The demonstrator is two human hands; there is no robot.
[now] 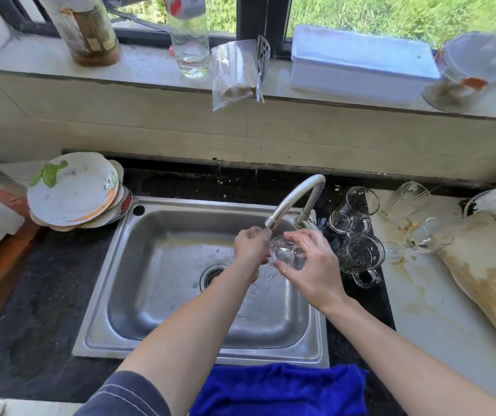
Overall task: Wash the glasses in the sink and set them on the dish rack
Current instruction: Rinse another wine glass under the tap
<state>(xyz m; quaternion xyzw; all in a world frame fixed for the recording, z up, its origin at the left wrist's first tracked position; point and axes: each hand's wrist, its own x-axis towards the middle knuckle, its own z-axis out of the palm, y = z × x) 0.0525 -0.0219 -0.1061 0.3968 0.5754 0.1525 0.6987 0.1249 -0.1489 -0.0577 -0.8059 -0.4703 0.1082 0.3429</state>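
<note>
Glass (288,254) lies sideways, its long axis running from our left hand (252,247), curled on one end, to our right hand (315,265), fingers wrapped round it.

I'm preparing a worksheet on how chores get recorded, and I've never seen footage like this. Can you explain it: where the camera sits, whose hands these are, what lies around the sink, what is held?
There is no machine here. A person wears one wide-angle camera on the head, looking down at their own bare arms. The right hand holds a clear glass under the tap, over the steel sink. The left hand is at its other side, grip unclear. A stack of plates sits left. More glasses and mugs wait right, beside a stained board. A blue cloth lies in front.
</note>
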